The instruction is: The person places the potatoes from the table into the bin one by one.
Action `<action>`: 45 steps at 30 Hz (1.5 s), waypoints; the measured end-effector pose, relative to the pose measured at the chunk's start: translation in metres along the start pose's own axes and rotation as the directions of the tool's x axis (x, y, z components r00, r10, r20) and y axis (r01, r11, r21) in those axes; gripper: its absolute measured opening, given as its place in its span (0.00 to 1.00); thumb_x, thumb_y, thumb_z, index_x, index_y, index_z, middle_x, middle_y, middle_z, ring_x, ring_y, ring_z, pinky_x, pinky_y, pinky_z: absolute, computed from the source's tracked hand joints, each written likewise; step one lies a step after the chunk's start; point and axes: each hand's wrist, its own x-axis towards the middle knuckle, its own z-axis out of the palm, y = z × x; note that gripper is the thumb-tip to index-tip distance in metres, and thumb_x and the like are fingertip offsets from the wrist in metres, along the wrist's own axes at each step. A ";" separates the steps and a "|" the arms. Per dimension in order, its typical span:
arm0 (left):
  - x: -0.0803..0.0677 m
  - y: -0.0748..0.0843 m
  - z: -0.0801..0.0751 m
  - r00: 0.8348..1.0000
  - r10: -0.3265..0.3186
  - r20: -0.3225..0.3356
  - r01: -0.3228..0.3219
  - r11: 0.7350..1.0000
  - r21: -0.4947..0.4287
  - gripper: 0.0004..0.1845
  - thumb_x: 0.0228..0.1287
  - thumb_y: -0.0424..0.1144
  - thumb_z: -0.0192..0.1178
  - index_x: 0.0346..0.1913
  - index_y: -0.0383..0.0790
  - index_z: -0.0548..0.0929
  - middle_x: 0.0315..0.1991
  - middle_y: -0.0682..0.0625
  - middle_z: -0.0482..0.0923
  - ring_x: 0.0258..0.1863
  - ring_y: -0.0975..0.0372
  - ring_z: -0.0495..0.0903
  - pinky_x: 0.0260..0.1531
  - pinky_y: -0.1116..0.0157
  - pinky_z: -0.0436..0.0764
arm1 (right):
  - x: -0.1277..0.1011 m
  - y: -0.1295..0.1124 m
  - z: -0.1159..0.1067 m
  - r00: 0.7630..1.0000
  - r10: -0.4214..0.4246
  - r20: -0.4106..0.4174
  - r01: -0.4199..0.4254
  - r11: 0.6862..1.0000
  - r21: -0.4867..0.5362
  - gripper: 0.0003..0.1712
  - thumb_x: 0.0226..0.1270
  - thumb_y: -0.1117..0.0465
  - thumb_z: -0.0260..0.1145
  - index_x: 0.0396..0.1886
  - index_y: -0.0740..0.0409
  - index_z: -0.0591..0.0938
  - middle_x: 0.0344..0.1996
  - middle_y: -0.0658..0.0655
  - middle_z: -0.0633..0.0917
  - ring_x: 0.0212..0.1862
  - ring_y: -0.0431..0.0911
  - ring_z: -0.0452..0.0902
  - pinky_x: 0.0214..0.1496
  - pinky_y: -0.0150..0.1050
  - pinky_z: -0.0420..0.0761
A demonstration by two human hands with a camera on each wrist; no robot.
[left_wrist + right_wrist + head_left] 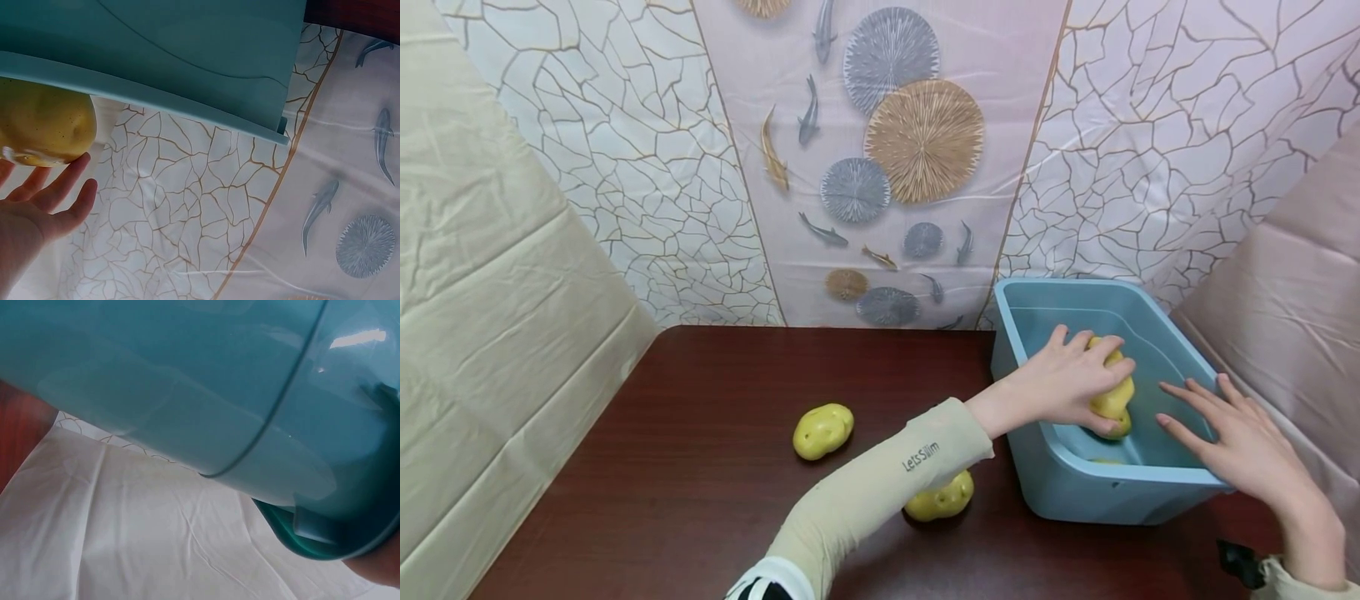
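- Two yellow potatoes are left on the dark bench (700, 467): one potato (823, 431) in the open, another potato (940, 497) half hidden under the sleeve (880, 483).
- A third potato (1112, 392) is gripped by the curled fingers of the left hand (1067, 379), held low inside the blue tub (1075, 483), apparently for setting down.
- The tub's near rim is touched by the right hand (1232, 442), fingers spread flat, seemingly to steady it.

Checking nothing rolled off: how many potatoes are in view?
3 for sure: one on the table at, one under the left forearm, one held by the left hand in the tub at. More may be hidden.
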 end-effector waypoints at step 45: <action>-0.010 -0.012 0.007 0.999 0.006 -0.038 -0.008 0.998 -0.061 0.20 0.65 0.52 0.43 0.60 0.58 0.67 0.59 0.62 0.67 0.54 0.66 0.69 0.54 0.59 0.62 | 0.003 0.003 0.004 1.000 0.007 0.007 -0.007 1.000 -0.006 0.36 0.64 0.42 0.50 0.58 0.67 0.67 0.57 0.82 0.59 0.65 0.69 0.24 0.60 0.66 0.29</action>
